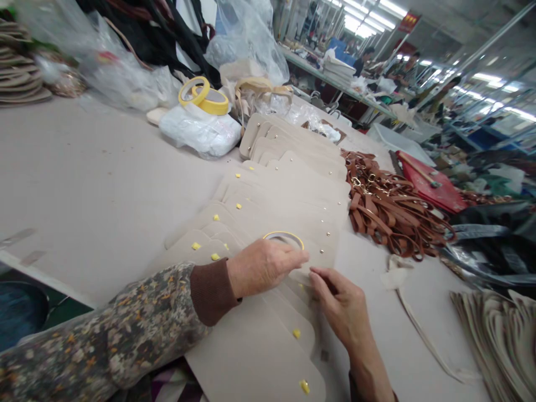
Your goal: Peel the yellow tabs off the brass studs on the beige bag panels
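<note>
My left hand point(268, 262) is closed around a thin roll of yellow tape point(296, 237), held over the overlapping beige panels point(288, 192). Close to its fingertips, my right hand point(341, 301) pinches thumb against forefinger; whatever lies between them is too small to make out. The panels are fanned out in a long row, with metal studs along some edges. Small yellow tape pieces point(215, 257) stick to several of them. The nearest beige panel point(251, 352) lies below both hands, with a yellow tape piece point(304, 386) over its corner.
Two yellow tape rolls point(215, 102) rest on a white plastic-wrapped bundle point(201, 131). Brown straps with metal clasps point(383, 206) are heaped on the right. Stacked beige pieces point(498, 335) stand at the lower right, near a loose cord point(422, 329). Clear plastic bags point(125, 78) lie at the back left.
</note>
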`<act>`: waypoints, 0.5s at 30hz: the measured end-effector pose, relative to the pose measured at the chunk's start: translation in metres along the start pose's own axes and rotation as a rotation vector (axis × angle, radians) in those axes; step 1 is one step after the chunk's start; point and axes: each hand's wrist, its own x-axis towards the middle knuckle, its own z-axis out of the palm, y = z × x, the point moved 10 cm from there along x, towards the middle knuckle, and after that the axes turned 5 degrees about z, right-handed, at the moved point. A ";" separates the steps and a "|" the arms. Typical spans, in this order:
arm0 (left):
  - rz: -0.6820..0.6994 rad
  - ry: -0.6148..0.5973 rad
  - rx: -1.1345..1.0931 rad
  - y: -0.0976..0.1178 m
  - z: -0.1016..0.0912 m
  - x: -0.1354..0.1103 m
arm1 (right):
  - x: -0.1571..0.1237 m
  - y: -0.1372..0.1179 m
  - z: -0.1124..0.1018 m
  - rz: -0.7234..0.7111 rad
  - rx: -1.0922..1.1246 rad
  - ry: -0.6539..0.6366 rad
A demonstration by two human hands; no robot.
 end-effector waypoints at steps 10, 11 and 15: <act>0.011 0.056 -0.024 0.010 -0.002 0.002 | -0.008 -0.060 -0.006 -0.437 -0.032 0.248; 0.006 0.040 -0.029 0.011 -0.001 0.003 | -0.009 -0.061 -0.005 -0.454 -0.066 0.263; -0.020 -0.025 -0.032 0.008 0.002 0.005 | -0.014 -0.060 -0.005 -0.468 -0.188 0.367</act>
